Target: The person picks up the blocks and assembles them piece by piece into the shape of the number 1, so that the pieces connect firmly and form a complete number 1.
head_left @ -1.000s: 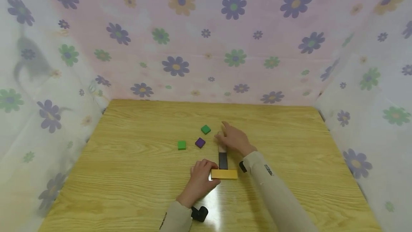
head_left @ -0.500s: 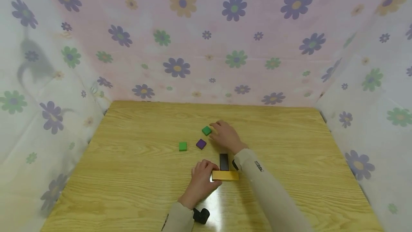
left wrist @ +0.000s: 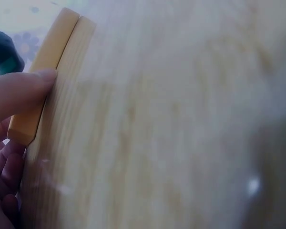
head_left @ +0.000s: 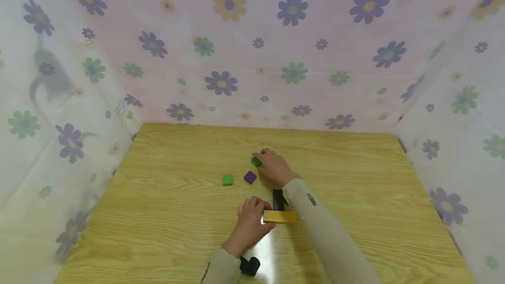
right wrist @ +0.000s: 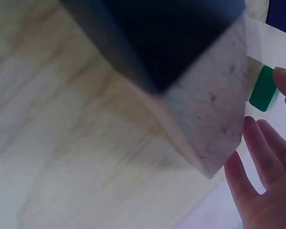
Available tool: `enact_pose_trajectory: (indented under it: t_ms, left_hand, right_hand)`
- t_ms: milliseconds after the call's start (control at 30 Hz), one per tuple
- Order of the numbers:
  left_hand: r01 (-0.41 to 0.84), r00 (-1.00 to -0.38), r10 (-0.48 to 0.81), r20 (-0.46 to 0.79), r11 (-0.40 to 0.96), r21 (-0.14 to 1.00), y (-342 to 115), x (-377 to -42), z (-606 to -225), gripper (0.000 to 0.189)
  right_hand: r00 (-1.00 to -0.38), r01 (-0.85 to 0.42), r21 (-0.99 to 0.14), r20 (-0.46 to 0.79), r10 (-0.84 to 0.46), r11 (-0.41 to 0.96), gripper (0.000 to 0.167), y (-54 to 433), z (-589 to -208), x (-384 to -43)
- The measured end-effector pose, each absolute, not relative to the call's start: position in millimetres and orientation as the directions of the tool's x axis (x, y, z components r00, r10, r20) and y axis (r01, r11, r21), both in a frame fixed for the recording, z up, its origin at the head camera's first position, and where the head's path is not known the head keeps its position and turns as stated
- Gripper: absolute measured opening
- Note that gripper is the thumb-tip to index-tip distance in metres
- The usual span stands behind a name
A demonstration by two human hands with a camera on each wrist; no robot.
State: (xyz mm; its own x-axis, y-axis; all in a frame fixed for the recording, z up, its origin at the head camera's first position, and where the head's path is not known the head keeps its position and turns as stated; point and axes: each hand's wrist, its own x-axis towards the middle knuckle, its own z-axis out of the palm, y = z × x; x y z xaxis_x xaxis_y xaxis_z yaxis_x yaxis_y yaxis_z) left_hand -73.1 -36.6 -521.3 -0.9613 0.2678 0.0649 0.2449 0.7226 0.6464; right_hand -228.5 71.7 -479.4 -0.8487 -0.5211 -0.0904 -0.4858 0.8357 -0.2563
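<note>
The left hand [head_left: 252, 220] holds the left end of a long yellow block [head_left: 281, 217] between thumb and fingers. In the left wrist view the thumb [left wrist: 40, 81] lies across the yellow block's side. A black block [head_left: 278, 199] extends away from the yellow one, partly covered by the right sleeve. The right hand [head_left: 276, 168] pinches a small green block [head_left: 256, 161] at its fingertips. In the right wrist view its thumb meets the green block [right wrist: 263, 89]. A pale block [right wrist: 209, 100] adjoins the dark block there; in the head view the right hand and sleeve hide it.
A small purple block [head_left: 250, 177] and a light green square block [head_left: 227, 180] lie left of the right hand on the wooden table [head_left: 177, 214]. Flower-patterned cloth [head_left: 252, 56] surrounds the table's back and sides.
The right hand has moved left from above the pale block to the small green block, which now sits tilted at its fingers. The left hand keeps its hold on the yellow block.
</note>
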Motion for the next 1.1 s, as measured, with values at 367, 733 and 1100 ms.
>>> enact_pose_trajectory:
  t_ms: [367, 733, 1100]
  left_hand:
    - [0.258, -0.961, 0.261, 0.090, 0.732, 0.631, -33.7, -73.1, -519.6, 0.035]
    - [0.257, -0.959, 0.271, 0.078, 0.721, 0.643, -34.6, -73.4, -520.1, 0.033]
    - [0.231, -0.963, 0.267, 0.048, 0.717, 0.657, -37.2, -72.1, -521.4, 0.033]
  right_hand:
    - [-0.842, -0.493, -0.237, -0.110, -0.528, 0.837, 0.036, 68.6, -476.5, -231.8]
    - [-0.880, -0.389, -0.318, -0.150, -0.451, 0.865, 0.035, 65.2, -473.3, -237.8]
    - [-0.929, -0.207, -0.518, -0.163, -0.333, 0.830, 0.035, 90.0, -478.7, -251.6]
